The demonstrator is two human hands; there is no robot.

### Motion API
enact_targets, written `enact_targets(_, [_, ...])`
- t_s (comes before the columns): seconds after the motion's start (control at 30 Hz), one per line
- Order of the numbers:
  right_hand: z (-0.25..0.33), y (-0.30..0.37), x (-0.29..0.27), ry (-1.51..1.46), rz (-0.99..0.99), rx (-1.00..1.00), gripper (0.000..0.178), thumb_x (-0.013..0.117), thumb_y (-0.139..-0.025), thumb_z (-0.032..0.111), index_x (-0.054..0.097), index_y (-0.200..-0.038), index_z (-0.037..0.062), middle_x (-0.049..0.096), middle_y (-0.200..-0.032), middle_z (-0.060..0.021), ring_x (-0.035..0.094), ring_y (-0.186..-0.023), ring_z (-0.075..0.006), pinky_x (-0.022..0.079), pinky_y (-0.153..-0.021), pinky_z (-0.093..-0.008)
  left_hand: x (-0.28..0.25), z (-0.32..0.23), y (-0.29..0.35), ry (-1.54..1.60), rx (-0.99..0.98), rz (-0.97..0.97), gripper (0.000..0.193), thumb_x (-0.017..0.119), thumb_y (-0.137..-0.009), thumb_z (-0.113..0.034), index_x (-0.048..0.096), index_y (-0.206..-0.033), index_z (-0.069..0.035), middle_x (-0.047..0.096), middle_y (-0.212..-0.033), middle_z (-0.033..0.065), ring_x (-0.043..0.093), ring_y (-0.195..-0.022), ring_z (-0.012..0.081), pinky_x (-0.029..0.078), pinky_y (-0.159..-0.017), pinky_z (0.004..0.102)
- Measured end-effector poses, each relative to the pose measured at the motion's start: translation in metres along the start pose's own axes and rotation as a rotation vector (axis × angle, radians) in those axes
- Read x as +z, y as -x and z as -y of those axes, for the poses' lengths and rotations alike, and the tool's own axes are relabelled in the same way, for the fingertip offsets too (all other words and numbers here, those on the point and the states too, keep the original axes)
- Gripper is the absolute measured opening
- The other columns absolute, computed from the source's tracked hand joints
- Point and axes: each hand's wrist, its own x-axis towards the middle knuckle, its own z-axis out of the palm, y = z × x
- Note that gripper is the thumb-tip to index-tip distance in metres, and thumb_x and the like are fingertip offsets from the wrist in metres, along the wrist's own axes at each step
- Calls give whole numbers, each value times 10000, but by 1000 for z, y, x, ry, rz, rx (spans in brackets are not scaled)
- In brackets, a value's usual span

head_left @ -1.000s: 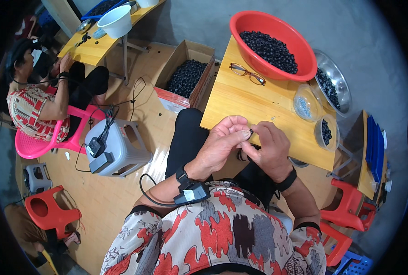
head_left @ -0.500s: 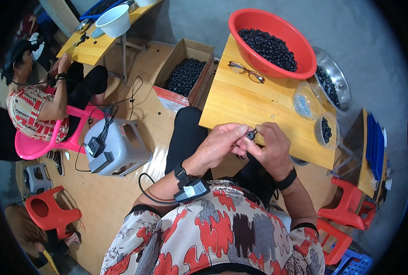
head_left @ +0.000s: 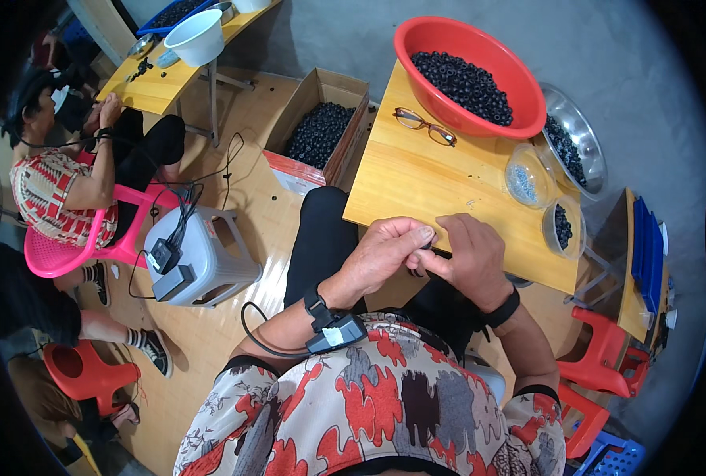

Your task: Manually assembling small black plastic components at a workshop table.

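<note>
Just over the near edge of the wooden table [head_left: 400,190], my two hands meet around a small black ring-shaped part [head_left: 428,243]. My left hand [head_left: 380,252] pinches it between thumb and fingers, and most of it is hidden by them. Close against it, my right hand [head_left: 477,258] has its thumb reaching under the part and its fingers bent over it. Whether the right fingertips hold something small of their own is hidden. Beyond the hands, a few tiny bits [head_left: 470,204] lie on the tabletop.
A red basin [head_left: 527,119] of black parts, eyeglasses [head_left: 424,127], a steel bowl [head_left: 599,170] and two clear tubs [head_left: 519,194] occupy the table. A carton [head_left: 285,163] of black parts stands on the floor. Left are a cable-laden grey stool [head_left: 218,266] and a seated person [head_left: 67,190].
The black part has turned and sunk between my fingers, its round opening no longer showing. At lower left, another person's legs in striped socks and dark shoes have come into view.
</note>
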Motion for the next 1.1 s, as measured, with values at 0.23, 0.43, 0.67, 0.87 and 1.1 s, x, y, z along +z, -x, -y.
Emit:
enact_targets(0.23, [-6,-6,-3,45,182,-113,389,725,-637,379,493,-746,87,430,-645,-45,507,-568,-208,386,-505,-337,-2,5,-4,-76,33,-18,225,545,-933,-208,635,-897,-5,575,-679,-10,492,-568,33,448,-521,189])
enact_targets(0.43, [-9,3,10,17,132,-124,357,721,-651,343,487,-743,90,435,-654,-47,510,-577,-208,391,-509,-340,-16,-9,-4,-250,-95,63,340,500,-953,-310,651,-845,-25,587,-652,6,511,-566,57,437,-562,188])
enact_targets(0.67, [-11,5,9,12,120,-88,353,728,-659,316,478,-740,81,436,-661,-53,511,-598,-218,406,-525,-340,-19,-3,-3,-237,-109,89,330,506,-951,-309,643,-842,-29,563,-643,-7,504,-558,53,425,-538,181])
enact_targets(0.87, [-13,6,11,-1,102,-107,335,718,-656,304,481,-733,81,445,-669,-56,516,-609,-221,412,-536,-341,-11,4,-4,-177,-63,71,293,506,-953,-277,630,-855,-30,551,-670,-16,482,-571,43,413,-534,184])
enact_targets(1.1, [-14,6,11,-25,127,-127,287,696,-654,270,514,-763,77,462,-687,-58,525,-634,-223,421,-559,-342,-6,6,-3,-194,16,56,265,510,-952,-258,619,-859,-36,520,-680,-39,446,-594,33,392,-537,185])
